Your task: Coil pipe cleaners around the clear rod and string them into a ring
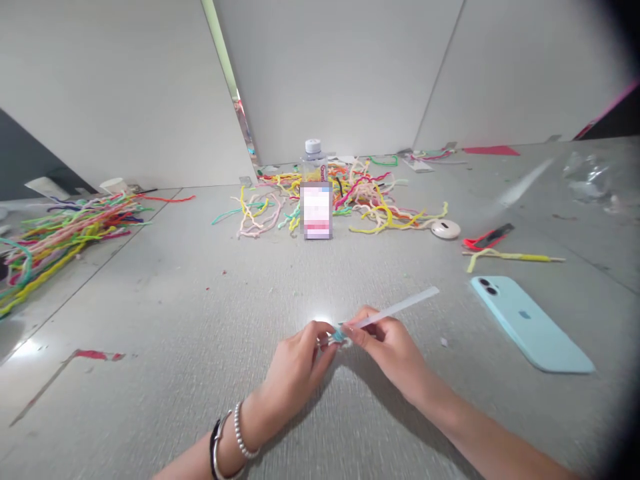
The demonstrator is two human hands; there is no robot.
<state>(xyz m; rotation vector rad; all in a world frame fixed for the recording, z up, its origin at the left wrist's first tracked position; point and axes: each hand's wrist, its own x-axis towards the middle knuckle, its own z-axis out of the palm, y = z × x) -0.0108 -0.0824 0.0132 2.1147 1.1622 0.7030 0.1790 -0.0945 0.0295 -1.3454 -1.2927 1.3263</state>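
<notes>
Head view: at far left, a heap of coloured yarn (pixel 75 233) lies on the grey table (pixel 150 400). The left hand (pixel 299 360) angles up and right, fingers curled, thumb and forefinger pinching a small teal piece (pixel 339 334) in front of the person. Beyond stands a bottle (pixel 316 200); its label is blurred out, the upright red lettering too small to read fully. The right hand (pixel 393 343) slants up and left, its fingertips closed on a pale strip (pixel 405 307) beside the teal piece. Farther right, a light-blue phone (pixel 535 330) lies back up, showing an Apple logo.
</notes>
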